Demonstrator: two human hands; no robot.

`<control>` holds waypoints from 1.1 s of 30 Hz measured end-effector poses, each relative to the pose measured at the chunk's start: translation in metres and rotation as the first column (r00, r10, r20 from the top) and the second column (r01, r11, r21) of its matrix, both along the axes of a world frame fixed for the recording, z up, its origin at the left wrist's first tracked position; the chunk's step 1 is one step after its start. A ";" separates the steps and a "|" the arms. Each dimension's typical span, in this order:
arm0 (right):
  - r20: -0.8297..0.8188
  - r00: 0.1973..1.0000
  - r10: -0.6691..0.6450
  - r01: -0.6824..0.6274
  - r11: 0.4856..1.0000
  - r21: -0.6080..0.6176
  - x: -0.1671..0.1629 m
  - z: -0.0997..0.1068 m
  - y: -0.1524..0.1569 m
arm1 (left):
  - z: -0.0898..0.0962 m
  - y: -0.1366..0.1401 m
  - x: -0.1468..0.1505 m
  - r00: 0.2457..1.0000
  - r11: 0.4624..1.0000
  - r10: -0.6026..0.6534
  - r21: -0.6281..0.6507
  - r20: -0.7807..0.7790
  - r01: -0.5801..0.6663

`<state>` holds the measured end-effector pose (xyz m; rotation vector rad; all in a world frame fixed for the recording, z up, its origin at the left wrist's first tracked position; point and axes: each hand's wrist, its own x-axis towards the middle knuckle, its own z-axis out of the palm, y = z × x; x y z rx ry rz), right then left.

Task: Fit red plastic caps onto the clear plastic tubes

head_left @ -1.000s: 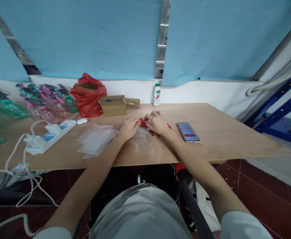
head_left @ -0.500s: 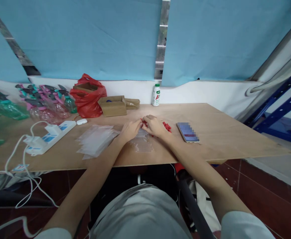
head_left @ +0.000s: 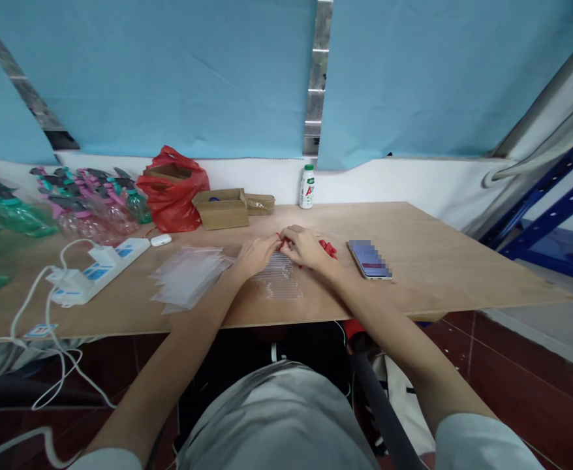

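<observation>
My left hand [head_left: 259,253] and my right hand [head_left: 301,247] meet over the middle of the table, their fingertips closed round a small red piece [head_left: 280,242]. Most of that piece is hidden by the fingers, so its exact kind does not show. Just below my hands lies a row of thin clear sticks or tubes [head_left: 279,282], side by side on the wood. A small heap of red pieces [head_left: 327,249] sits right of my right hand, partly covered by it. Left of my left forearm is a fanned stack of clear plastic bags [head_left: 188,277].
On the wooden table [head_left: 438,261], a phone [head_left: 369,260] lies to the right. A white bottle [head_left: 307,188], an open cardboard box [head_left: 222,210] and a red plastic bag [head_left: 173,196] stand at the back. To the left are a power strip [head_left: 101,271] with cables and several spray bottles [head_left: 88,209].
My hands stay together in nearly the same place, with only slight movement of the fingers on the red piece. The things on the table have not moved.
</observation>
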<state>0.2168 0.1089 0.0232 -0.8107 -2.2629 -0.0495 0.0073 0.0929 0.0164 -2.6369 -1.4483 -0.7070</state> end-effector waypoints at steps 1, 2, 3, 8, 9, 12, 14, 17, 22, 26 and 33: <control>-0.003 1.000 0.002 -0.002 1.000 -0.012 0.001 0.000 0.000 | 0.000 0.000 0.000 1.000 1.000 -0.005 -0.001 0.011 0.005; -0.007 1.000 0.003 -0.003 1.000 -0.024 0.002 0.001 0.000 | 0.000 -0.001 0.000 1.000 1.000 -0.010 -0.001 0.024 0.010; -0.013 1.000 0.006 -0.007 0.999 -0.034 0.003 0.001 0.000 | 0.000 -0.001 -0.001 0.999 1.000 -0.013 0.002 0.040 0.013; -0.062 0.997 0.041 -0.046 0.996 -0.071 0.010 0.003 -0.001 | 0.003 -0.005 -0.002 0.988 1.000 0.010 0.016 0.151 -0.012; -0.072 0.997 0.040 -0.046 0.996 -0.081 0.011 0.003 -0.001 | 0.004 -0.006 -0.002 0.986 1.000 0.023 0.015 0.168 -0.026; -0.070 0.997 0.030 -0.038 0.993 -0.114 0.010 0.003 -0.002 | 0.006 -0.008 -0.001 0.984 0.999 0.043 0.003 0.174 -0.044; -0.052 0.998 0.018 -0.024 0.992 -0.123 0.009 0.003 -0.003 | 0.006 -0.009 -0.001 0.988 0.999 0.040 -0.014 0.148 -0.039; -0.037 0.999 -0.006 0.002 0.994 -0.106 0.007 0.002 -0.003 | 0.003 -0.007 0.000 0.996 0.999 0.037 -0.024 0.084 -0.035; -0.015 1.000 -0.023 0.022 0.997 -0.074 0.004 0.000 -0.004 | -0.001 -0.003 0.002 0.998 0.998 0.064 0.010 -0.029 -0.064; -0.038 0.999 -0.032 0.029 0.998 -0.061 0.000 -0.001 -0.005 | 0.002 -0.005 0.003 0.996 0.997 0.078 0.025 -0.050 -0.077; -0.004 0.999 -0.034 0.034 0.997 -0.066 -0.002 0.003 -0.007 | 0.004 -0.003 0.001 0.999 0.999 0.047 0.013 -0.001 -0.047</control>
